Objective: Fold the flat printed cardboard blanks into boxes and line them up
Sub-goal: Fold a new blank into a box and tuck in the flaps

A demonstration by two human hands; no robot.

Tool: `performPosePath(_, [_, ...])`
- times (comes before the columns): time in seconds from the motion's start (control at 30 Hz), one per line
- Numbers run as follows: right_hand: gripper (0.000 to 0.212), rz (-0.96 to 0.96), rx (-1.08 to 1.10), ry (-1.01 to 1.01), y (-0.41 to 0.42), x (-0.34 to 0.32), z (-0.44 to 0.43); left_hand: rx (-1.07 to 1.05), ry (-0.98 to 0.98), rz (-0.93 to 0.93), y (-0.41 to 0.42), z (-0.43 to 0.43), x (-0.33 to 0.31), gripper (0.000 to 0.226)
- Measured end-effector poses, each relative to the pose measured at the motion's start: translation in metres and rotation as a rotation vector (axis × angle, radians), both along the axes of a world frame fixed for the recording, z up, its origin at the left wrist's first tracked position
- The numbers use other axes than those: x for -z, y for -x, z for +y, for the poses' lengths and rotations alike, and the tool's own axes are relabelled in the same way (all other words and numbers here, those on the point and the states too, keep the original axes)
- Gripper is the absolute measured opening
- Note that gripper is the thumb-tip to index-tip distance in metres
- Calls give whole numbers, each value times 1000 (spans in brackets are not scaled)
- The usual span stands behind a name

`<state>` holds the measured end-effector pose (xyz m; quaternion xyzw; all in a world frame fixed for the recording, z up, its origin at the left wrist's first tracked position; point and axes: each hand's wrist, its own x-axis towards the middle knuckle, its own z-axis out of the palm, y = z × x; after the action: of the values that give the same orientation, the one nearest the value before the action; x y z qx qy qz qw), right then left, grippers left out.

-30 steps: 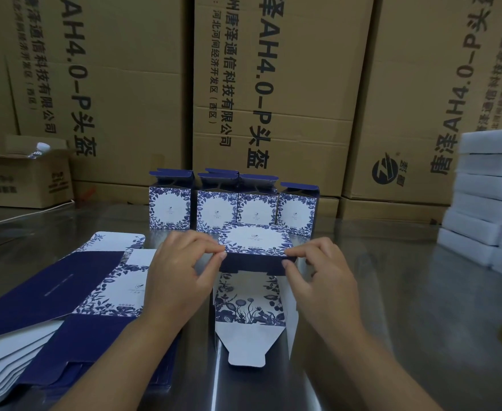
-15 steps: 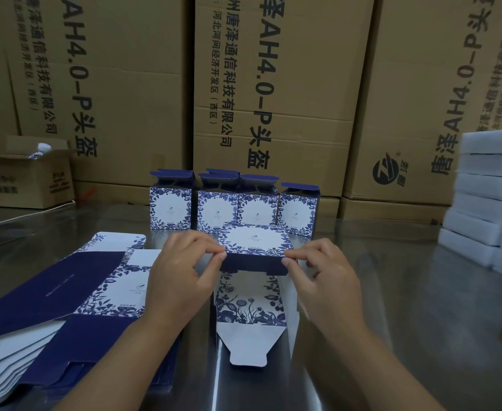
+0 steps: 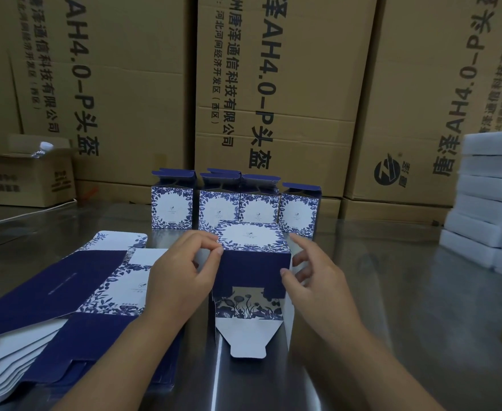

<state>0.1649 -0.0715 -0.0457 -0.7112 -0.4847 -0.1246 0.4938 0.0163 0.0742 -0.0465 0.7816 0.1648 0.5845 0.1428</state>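
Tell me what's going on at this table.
A person is folding a printed carton on the steel table. The left hand pinches its upper left corner; the right hand touches its right side, fingers spread. Its near end flaps are not yet closed. A row of folded boxes stands behind it; flat blanks lie stacked at left.

Two forearms reach forward, grips close together.
Left grip [image 3: 181,280] curls, pinching the box [image 3: 255,271] corner; right grip [image 3: 320,286] is loose, fingers spread, thumb at the box's edge.
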Motion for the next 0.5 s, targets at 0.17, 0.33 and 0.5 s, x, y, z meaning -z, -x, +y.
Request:
performPosePath(0.17, [49,72,53,363,-1,-4,-3,16,-27,18,-1,-1,1,12])
performPosePath(0.33, [27,211,-33,555,0,-8,-7,7,-13,43,-1,0,2,6])
performPosePath(0.5, [26,225,-16,563,1,-11,-10,-35,16,73,-1,-1,3,12])
